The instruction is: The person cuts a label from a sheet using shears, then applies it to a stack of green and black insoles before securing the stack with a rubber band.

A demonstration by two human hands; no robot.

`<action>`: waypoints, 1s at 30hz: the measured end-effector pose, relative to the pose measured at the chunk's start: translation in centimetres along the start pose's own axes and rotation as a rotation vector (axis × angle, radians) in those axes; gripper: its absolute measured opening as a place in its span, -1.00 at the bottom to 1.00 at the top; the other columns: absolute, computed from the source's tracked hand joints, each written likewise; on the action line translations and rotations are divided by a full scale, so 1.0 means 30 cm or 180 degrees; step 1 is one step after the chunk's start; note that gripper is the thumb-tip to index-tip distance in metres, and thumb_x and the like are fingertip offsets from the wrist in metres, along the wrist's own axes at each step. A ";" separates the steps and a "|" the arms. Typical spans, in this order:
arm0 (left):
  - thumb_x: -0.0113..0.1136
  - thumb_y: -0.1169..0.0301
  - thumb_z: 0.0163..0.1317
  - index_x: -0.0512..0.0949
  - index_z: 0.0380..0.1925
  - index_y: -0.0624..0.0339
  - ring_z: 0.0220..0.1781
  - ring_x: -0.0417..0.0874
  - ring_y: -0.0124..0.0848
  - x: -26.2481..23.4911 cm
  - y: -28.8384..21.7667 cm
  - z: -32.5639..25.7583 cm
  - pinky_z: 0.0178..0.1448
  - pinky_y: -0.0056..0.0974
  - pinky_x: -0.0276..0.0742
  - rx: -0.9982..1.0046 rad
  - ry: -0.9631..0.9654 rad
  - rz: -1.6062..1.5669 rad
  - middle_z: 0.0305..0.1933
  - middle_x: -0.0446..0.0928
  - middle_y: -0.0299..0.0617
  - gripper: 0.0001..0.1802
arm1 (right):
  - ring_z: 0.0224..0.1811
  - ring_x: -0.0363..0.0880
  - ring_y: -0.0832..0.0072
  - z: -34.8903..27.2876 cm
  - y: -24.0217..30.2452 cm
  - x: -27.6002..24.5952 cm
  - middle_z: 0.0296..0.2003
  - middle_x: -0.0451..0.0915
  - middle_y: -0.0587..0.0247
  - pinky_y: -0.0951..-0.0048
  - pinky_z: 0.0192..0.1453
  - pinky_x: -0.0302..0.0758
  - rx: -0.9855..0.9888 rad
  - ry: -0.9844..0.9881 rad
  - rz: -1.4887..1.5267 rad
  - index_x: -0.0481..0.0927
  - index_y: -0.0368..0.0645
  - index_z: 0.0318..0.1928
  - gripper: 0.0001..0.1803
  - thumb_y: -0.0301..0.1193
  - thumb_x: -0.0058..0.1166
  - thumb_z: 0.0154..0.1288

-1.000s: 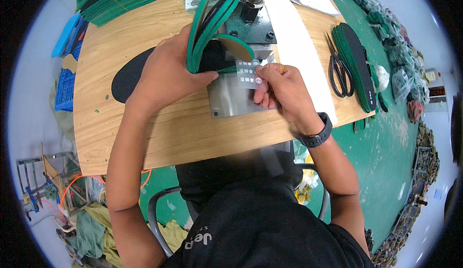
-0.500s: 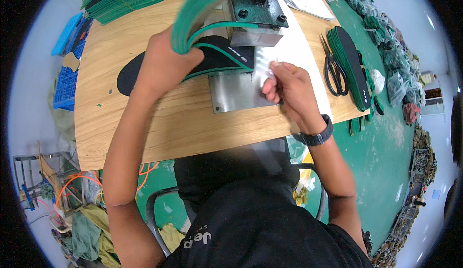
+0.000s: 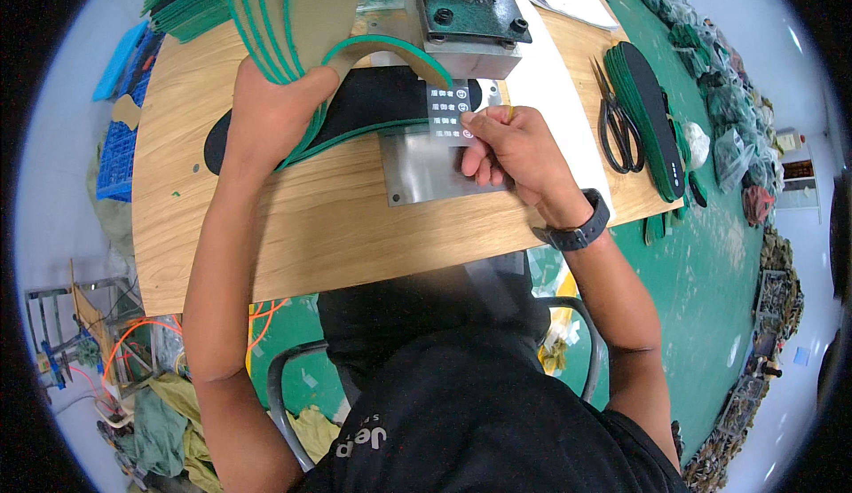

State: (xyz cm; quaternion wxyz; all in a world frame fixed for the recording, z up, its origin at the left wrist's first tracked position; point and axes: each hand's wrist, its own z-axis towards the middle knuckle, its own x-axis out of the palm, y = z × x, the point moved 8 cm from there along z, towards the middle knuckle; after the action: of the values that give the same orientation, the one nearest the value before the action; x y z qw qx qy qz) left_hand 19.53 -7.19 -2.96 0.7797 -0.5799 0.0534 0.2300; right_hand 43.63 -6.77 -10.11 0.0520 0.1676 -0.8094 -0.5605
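Observation:
My left hand (image 3: 271,120) is closed around a bunch of green-edged shoe insoles (image 3: 297,14), whose tan undersides fan upward and to the left. Below them, a black-topped insole (image 3: 368,98) lies partly over a metal plate (image 3: 417,173), its right end beneath the press. Between my right thumb and fingers is a strip of transfer labels (image 3: 445,125) with white print. My right hand (image 3: 519,147) holds this strip over the insole's right part; one curled insole tip hangs close above it. The heat press head (image 3: 470,23) stands raised just behind.
Black scissors (image 3: 614,129) and a stack of insoles (image 3: 648,116) lie at the table's right. Another insole pile (image 3: 182,0) stands at the back left, near a blue crate (image 3: 120,151). Papers (image 3: 564,0) rest at the back right. Bagged goods (image 3: 710,85) line the floor beyond.
My left hand has moved slightly left and the held insoles have fanned out leftward. My right hand has shifted a little left, bringing the label strip over the black insole, where white print showed before.

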 end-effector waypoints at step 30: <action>0.20 0.46 -0.07 0.58 -0.20 0.27 -0.46 0.50 -0.44 0.049 0.006 -0.003 -0.27 -0.33 0.47 -0.0237 0.0332 0.0438 -0.51 0.54 -0.18 -0.66 | -0.74 0.44 0.64 -0.014 -0.009 -0.031 -0.64 0.59 0.21 0.70 -0.67 0.30 -0.0182 -0.0078 0.0258 0.51 -0.21 -0.40 -0.74 -0.31 -0.03 0.39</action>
State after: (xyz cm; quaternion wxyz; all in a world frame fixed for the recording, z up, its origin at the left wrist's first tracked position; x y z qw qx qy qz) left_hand 20.78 -6.81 -3.67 0.7361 -0.6147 0.1251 0.2544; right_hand 44.66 -6.93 -10.09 0.0695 0.1262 -0.7998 -0.5828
